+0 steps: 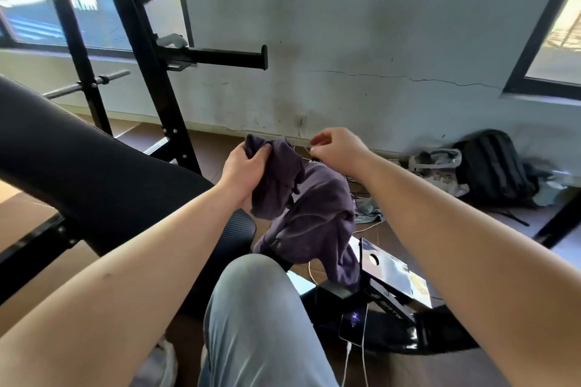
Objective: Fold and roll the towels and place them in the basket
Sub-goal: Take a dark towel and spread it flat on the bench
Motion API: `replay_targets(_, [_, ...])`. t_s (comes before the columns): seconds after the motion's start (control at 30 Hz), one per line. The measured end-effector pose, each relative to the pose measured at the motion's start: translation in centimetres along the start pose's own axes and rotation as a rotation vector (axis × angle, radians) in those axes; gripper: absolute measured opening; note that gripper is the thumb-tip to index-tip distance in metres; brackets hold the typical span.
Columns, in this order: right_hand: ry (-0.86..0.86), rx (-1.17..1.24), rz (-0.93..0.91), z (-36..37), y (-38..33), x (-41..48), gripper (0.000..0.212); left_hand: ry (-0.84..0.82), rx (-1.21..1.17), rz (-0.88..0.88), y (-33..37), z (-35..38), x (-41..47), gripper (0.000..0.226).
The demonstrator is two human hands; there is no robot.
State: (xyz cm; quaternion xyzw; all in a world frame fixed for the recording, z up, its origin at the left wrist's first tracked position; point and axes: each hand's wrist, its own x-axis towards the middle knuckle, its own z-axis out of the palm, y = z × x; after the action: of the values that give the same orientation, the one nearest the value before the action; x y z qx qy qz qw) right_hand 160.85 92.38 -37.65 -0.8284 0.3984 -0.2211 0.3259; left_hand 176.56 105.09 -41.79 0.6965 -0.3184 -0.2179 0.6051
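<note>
Fingers (251,157) of the left hand (243,171) clamp one bunched corner of a purple towel (314,207); the right hand (338,148) is loosely curled, apparently pinching a thin thread, though this is unclear.

Held high, the towel hangs crumpled above the knee (251,286), probably so an edge can be found for folding. No basket is visible. A padded bench (94,166), a phone (353,322) with its cable and dark boxes (386,273) crowd the floor below, leaving no flat surface nearby.
</note>
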Motion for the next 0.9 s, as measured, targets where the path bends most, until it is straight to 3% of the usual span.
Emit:
replay_targets(0.1, [-0.109,0.072,-0.067,2.6,-1.7,0.6,0.033,0.0,-0.149,-0.019,0.0,-1.2,0.1,0.011])
replay_targets(0.23, [-0.295,0.246,-0.108,5.5,-4.2,1.1,0.044,0.007,-0.271,-0.014,-0.4,-3.8,0.4,0.018])
replay_targets(0.4, [-0.487,0.261,-0.132,8.8,-6.3,1.8,0.042,0.089,-0.212,-0.028,-1.4,-7.4,0.9,0.025])
replay_targets(0.57, [-0.42,0.227,-0.2,12.0,-8.4,2.5,0.018,0.167,-0.203,-0.071,-3.0,-11.0,1.2,0.027])
replay_targets(0.7, [-0.347,0.324,-0.179,14.5,-10.1,2.9,0.014,0.287,-0.088,-0.059,-4.6,-14.6,1.3,0.022])
replay_targets(0.83, [-0.421,0.409,-0.106,16.5,-12.0,3.1,0.014,0.344,-0.111,-0.14,-5.9,-17.5,1.4,0.017])
replay_targets(0.9, [-0.49,0.313,-0.103,18.0,-12.8,3.2,0.017,0.353,-0.178,-0.174,-6.4,-18.5,1.4,0.018])
